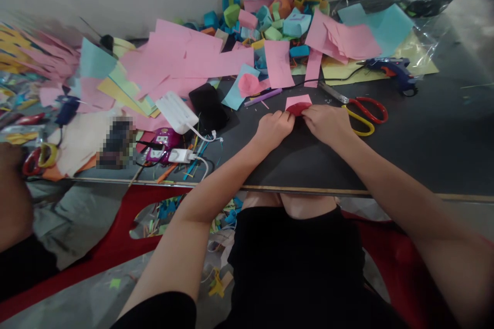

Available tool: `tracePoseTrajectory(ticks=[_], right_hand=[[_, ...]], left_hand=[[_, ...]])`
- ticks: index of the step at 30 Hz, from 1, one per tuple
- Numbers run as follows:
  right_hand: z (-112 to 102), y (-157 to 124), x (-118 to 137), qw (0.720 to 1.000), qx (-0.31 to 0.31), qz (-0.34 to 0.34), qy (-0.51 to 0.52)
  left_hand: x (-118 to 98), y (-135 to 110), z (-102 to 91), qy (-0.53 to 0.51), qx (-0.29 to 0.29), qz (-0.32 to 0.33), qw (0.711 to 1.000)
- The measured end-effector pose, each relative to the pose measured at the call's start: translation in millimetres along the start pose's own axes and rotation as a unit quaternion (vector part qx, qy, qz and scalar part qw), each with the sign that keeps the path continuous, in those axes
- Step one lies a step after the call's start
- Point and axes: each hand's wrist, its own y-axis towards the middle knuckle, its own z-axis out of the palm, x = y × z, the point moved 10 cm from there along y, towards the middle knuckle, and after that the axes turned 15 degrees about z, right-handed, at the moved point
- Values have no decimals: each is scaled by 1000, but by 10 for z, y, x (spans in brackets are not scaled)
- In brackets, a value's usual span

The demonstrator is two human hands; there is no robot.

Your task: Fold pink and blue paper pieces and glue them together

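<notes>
My left hand point(273, 128) and my right hand point(326, 122) meet on the dark table point(424, 144), fingers curled and pinching a small red folded paper piece point(298, 108) between them. A pink paper slip point(298, 99) lies just behind that piece, touching it. Red-and-yellow scissors point(365, 112) lie just to the right of my right hand. A purple pen point(263, 97) rests a little beyond my left hand.
Pink, blue and yellow paper sheets point(185, 59) and folded paper shapes point(270, 15) crowd the back. A blue glue gun point(393, 69) lies back right. A white power bank point(176, 112), black pouch point(208, 107) and cables sit at left. Another person's arm point(11, 190) shows at far left.
</notes>
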Motion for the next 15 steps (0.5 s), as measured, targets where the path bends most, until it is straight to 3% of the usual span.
tracePoseTrajectory(ticks=[5,15], right_hand=[[-18,26,-32,1000,-13,4,25],[30,51,80,998,31,52,-13]], left_hand=[[59,1,-36,5,-16,-19,1000],[117,51,2,-15,67,-69,995]])
